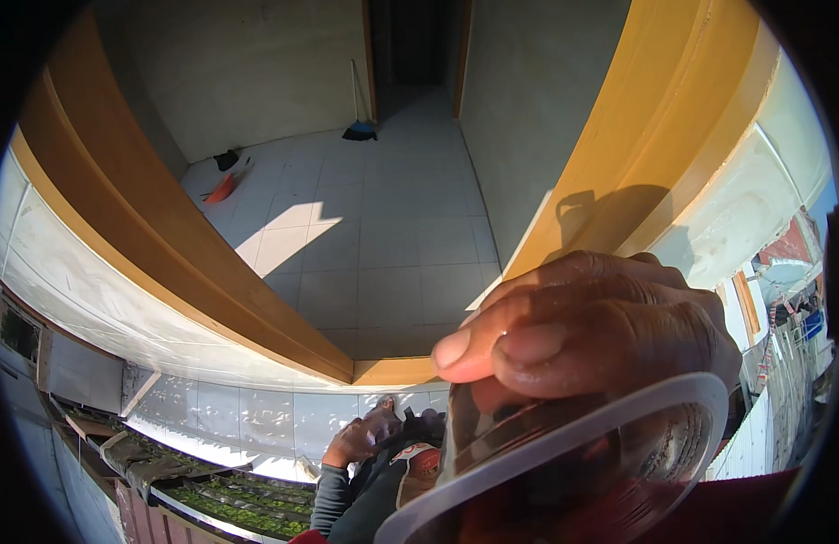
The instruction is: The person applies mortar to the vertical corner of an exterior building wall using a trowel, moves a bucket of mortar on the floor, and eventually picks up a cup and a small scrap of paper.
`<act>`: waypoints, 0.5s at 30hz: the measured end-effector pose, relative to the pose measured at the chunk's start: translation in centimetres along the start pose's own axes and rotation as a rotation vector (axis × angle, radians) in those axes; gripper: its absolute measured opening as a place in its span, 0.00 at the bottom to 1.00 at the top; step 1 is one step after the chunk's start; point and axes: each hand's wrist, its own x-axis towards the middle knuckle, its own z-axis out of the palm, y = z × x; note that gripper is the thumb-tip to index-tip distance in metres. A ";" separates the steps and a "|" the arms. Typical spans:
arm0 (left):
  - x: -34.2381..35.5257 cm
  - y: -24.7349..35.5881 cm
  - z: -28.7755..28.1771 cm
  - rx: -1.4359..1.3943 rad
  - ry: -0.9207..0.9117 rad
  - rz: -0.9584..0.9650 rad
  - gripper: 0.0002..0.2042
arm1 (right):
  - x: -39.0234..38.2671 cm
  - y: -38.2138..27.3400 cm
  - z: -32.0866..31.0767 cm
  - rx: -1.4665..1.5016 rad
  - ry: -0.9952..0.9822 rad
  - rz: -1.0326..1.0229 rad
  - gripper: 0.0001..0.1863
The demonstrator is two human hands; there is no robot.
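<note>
Close up at the lower right, my right hand (610,326) is closed round a clear plastic tub (710,399) with a pale, rounded rim. The tub is tilted, and reddish-brown shapes show through its wall. Lower down and farther off is my left hand (358,442), at the end of a grey sleeve. Its fingers look curled by a small dark thing (410,422) that I cannot make out. Between the hands a rounded thing with a red face and pale edge (426,461) shows, partly covered by the tub.
An orange-yellow door frame (138,190) surrounds a tiled room. Inside are a blue-and-black broom (359,131) against the wall and an orange dustpan (220,189). Green plants (229,497) grow beyond the tiled ledge at lower left. The frame's right post (637,145) stands close behind my right hand.
</note>
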 end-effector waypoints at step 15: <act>-0.8 15.5 -8.5 -0.454 0.644 0.251 0.41 | -2.5 14.4 12.4 0.285 0.027 0.018 0.37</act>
